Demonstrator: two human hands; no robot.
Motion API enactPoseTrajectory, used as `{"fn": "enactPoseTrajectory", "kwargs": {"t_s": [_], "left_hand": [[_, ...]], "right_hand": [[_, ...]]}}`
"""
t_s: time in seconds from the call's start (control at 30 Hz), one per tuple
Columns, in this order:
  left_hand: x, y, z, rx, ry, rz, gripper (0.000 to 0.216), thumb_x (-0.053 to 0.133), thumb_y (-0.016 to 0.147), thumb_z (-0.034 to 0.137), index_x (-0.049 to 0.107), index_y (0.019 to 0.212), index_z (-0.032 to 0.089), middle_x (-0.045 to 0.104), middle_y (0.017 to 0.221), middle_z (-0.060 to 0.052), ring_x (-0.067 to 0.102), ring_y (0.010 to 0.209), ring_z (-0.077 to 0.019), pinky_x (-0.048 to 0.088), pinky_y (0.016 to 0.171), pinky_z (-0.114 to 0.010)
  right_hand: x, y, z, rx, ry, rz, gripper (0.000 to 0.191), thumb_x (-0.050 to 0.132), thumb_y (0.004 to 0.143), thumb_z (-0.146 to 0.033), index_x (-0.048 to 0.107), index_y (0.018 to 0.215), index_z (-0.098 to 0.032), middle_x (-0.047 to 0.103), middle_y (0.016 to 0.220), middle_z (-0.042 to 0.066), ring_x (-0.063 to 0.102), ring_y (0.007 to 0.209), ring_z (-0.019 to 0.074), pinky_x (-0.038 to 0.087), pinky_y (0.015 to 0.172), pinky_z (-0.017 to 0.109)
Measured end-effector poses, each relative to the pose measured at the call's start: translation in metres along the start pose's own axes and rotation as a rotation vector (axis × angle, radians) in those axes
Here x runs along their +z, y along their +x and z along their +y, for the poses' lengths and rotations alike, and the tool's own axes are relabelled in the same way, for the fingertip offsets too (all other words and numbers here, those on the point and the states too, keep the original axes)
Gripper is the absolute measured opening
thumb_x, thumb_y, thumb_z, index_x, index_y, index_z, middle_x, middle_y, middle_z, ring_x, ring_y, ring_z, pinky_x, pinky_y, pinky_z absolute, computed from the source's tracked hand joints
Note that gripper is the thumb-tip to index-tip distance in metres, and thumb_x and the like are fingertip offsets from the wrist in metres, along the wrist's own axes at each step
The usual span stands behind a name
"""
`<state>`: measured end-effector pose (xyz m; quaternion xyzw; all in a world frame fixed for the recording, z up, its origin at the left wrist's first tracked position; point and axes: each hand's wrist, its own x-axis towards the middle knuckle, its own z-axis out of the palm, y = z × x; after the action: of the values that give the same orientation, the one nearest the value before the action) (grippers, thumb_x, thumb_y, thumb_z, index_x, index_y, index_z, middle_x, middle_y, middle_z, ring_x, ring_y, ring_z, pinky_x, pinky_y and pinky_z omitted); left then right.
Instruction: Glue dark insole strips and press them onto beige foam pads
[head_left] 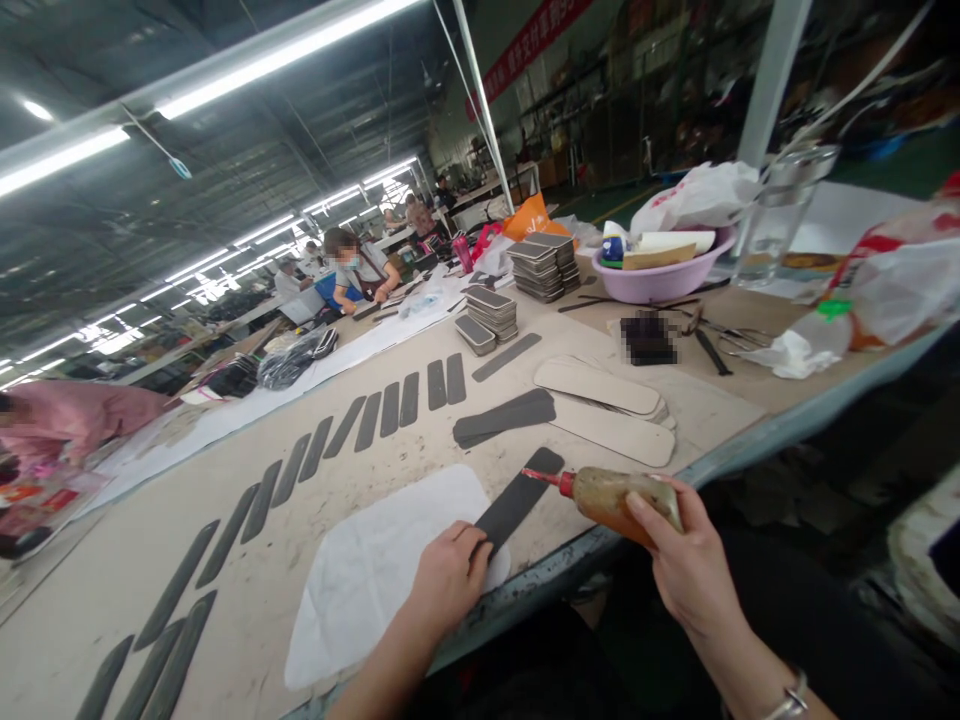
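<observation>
My right hand (686, 550) is wrapped round a squeeze bottle (619, 500) of amber liquid, probably glue. Its red nozzle points left, over the far end of a dark grey rounded strip (517, 500). My left hand (450, 575) grips the near end of that strip, above a white sheet (390, 570). Just beyond lie a small pile of dark strips (502, 418) and a fanned stack of pale beige strips (615, 425). More dark strips (388, 408) lie in a long row across the table, away to the left.
Stacks of edged pieces (487, 315) stand farther back, beside a purple basin (652, 280) with packets in it. Scissors (731, 335), a glass jar (784, 225) and plastic bags (900, 280) are at the right. A co-worker (364, 270) works across the table, another (75, 420) at far left.
</observation>
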<state>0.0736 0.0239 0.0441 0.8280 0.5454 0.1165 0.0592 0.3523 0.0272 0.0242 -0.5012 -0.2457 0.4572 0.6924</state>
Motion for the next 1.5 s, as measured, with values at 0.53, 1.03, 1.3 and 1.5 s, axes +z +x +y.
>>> {"fn": "enactPoseTrajectory", "kwargs": {"t_s": [0.53, 1.03, 1.3, 1.5], "left_hand": [[0.019, -0.053, -0.033, 0.166, -0.153, 0.192, 0.024, 0.050, 0.087, 0.015, 0.064, 0.106, 0.018, 0.064, 0.094, -0.009, 0.058, 0.084, -0.0174, 0.052, 0.078, -0.033], [0.024, -0.053, -0.035, 0.167, -0.188, 0.213, 0.024, 0.051, 0.086, 0.012, 0.063, 0.106, 0.018, 0.062, 0.093, -0.008, 0.056, 0.084, -0.0170, 0.051, 0.077, -0.033], [0.027, -0.055, -0.038, 0.173, -0.174, 0.220, 0.025, 0.051, 0.086, 0.012, 0.063, 0.107, 0.017, 0.061, 0.097, -0.010, 0.057, 0.086, -0.0176, 0.052, 0.078, -0.034], [0.026, -0.053, -0.037, 0.207, -0.164, 0.247, 0.024, 0.051, 0.086, 0.012, 0.063, 0.106, 0.018, 0.064, 0.098, -0.009, 0.059, 0.087, -0.0170, 0.053, 0.080, -0.034]], "right_hand": [[0.037, -0.046, 0.041, -0.295, -0.496, -0.465, 0.032, 0.066, 0.076, -0.039, 0.055, 0.102, -0.024, 0.059, 0.097, 0.003, 0.057, 0.087, 0.0204, 0.048, 0.078, 0.032], [0.042, -0.037, 0.036, -0.545, -0.626, -0.457, 0.025, 0.064, 0.082, -0.034, 0.053, 0.102, -0.024, 0.055, 0.098, 0.004, 0.053, 0.091, 0.0204, 0.045, 0.079, 0.034], [0.024, -0.002, 0.025, -0.700, -0.744, -0.220, 0.027, 0.065, 0.081, -0.037, 0.054, 0.100, -0.022, 0.056, 0.094, 0.004, 0.053, 0.088, 0.0214, 0.046, 0.077, 0.037], [0.019, 0.018, 0.017, -0.807, -0.825, -0.067, 0.026, 0.064, 0.080, -0.038, 0.054, 0.098, -0.021, 0.057, 0.092, 0.005, 0.053, 0.088, 0.0224, 0.047, 0.079, 0.038]]}}
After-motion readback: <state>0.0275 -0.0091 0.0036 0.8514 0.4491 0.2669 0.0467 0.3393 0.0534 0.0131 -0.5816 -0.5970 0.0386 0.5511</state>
